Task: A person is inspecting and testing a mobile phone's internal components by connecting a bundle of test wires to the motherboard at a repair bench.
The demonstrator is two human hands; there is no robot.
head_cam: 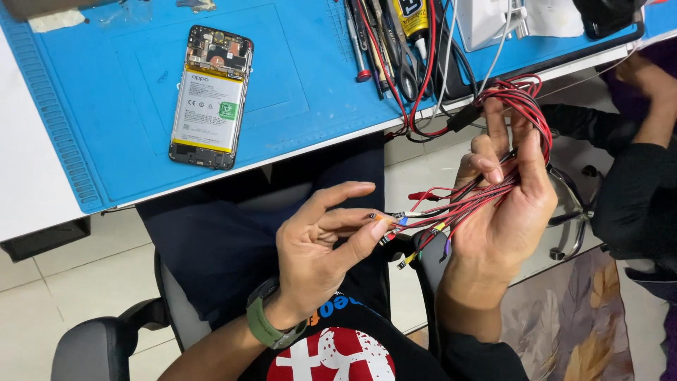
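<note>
My right hand (504, 204) is closed around a bundle of thin red and black wires (525, 106) that loops over its fingers and ends in several small coloured connector tips. My left hand (321, 247), with a green watch on the wrist, pinches one of those tips (384, 219) between thumb and fingers. Both hands hover over my lap, below the table edge. An opened phone (210, 97) with its back removed and battery showing lies on the blue work mat (106, 92) at the upper left, away from both hands.
Screwdrivers, tweezers and a glue tube (411, 17) lie at the mat's right end, with cables trailing off the edge. Another person's dark-sleeved arm (635, 183) is at the far right. A chair armrest (92, 349) sits at the lower left.
</note>
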